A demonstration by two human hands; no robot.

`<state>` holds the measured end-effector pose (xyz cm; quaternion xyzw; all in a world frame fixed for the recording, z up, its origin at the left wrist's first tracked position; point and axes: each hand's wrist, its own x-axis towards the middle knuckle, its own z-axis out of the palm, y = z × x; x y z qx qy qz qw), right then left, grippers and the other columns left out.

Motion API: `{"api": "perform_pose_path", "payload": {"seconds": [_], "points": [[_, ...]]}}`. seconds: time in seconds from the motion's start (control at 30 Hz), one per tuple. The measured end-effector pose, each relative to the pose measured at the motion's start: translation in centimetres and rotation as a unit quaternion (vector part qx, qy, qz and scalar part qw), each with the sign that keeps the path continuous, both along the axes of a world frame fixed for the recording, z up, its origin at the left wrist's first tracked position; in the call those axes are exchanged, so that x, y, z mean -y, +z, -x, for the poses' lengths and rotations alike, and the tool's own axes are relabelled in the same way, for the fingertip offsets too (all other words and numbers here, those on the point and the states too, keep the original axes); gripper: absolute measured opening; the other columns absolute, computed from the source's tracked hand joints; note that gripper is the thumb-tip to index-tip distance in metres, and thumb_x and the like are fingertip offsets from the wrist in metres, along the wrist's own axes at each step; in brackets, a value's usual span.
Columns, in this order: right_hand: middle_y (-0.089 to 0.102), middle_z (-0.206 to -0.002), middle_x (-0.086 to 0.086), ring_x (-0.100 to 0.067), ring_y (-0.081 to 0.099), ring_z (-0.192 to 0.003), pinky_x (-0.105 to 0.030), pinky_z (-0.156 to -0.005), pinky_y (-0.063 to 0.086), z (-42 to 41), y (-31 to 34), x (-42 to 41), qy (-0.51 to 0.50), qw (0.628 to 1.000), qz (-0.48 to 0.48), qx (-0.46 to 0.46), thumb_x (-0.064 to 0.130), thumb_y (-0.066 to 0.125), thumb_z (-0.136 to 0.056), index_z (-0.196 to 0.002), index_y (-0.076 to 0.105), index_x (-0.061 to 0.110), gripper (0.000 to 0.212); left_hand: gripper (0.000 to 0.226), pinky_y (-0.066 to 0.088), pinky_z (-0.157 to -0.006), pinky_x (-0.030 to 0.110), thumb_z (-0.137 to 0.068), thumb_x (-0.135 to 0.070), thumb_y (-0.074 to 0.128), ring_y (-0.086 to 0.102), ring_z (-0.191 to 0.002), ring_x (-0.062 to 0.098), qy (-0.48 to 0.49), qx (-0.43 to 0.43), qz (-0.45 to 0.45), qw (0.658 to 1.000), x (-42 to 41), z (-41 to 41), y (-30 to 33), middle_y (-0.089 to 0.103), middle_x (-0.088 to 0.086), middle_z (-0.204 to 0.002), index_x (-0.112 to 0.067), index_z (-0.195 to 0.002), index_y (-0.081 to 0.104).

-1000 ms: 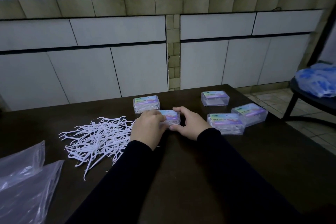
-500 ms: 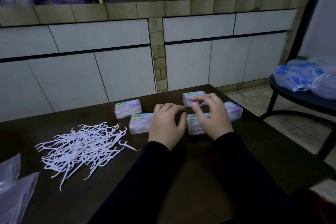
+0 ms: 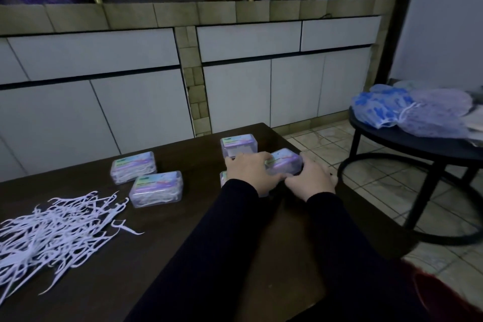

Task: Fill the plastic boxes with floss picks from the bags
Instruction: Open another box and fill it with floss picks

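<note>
Lots of white floss picks (image 3: 52,230) lie in a loose pile far off to the left of the left hand (image 3: 251,174). They look thin, light and bendy, so a small bunch is best pinched by the handles. Two shut boxes (image 3: 156,188) sit between the pile and that hand. The left hand curls its fingers round the near side of a tilted plastic box (image 3: 283,163). The right hand (image 3: 309,181) grips the other end of it. This box looks light, hard and a bit slippery, so holding it by both short ends seems safest. Another box (image 3: 238,144) stands just behind the hands.
</note>
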<state>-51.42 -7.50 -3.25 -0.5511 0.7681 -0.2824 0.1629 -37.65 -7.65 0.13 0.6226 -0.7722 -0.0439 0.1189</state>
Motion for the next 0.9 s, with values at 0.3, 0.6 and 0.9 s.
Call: {"api": "perform_pose_path", "payload": {"seconds": [0.3, 0.6, 0.9], "points": [[0.056, -0.130, 0.003, -0.020, 0.044, -0.123, -0.046, -0.105, 0.036, -1.0, -0.3, -0.3, 0.006, 0.973, 0.217, 0.077, 0.036, 0.069, -0.083, -0.136, 0.047, 0.025, 0.058, 0.047, 0.017, -0.100, 0.042, -0.086, -0.049, 0.058, 0.043, -0.119, 0.016, -0.032, -0.129, 0.110, 0.985, 0.3, -1.7, 1.6, 0.055, -0.009, -0.125, -0.032, -0.129, 0.051], [0.045, -0.128, 0.002, -0.001, 0.032, -0.112, -0.026, -0.096, 0.035, -6.9, 0.9, -2.6, 0.187, 0.937, 0.291, 0.055, 0.045, 0.070, -0.081, -0.142, 0.044, 0.020, 0.070, 0.045, 0.043, -0.088, 0.020, -0.085, -0.034, 0.067, 0.046, -0.110, 0.002, -0.083, -0.262, 0.175, 0.945, -4.0, -11.1, 1.4, 0.047, -0.011, -0.126, -0.029, -0.128, 0.055], [0.045, -0.125, 0.010, 0.007, 0.035, -0.109, 0.002, -0.079, 0.027, -13.3, 1.5, -5.0, 0.295, 0.915, 0.263, 0.077, 0.044, 0.072, -0.080, -0.130, 0.051, 0.025, 0.057, 0.063, 0.051, -0.085, 0.028, -0.070, -0.061, 0.061, 0.052, -0.113, 0.008, -0.062, -0.351, 0.094, 0.930, -7.5, -19.2, 0.2, 0.049, -0.009, -0.128, -0.038, -0.128, 0.052]]}}
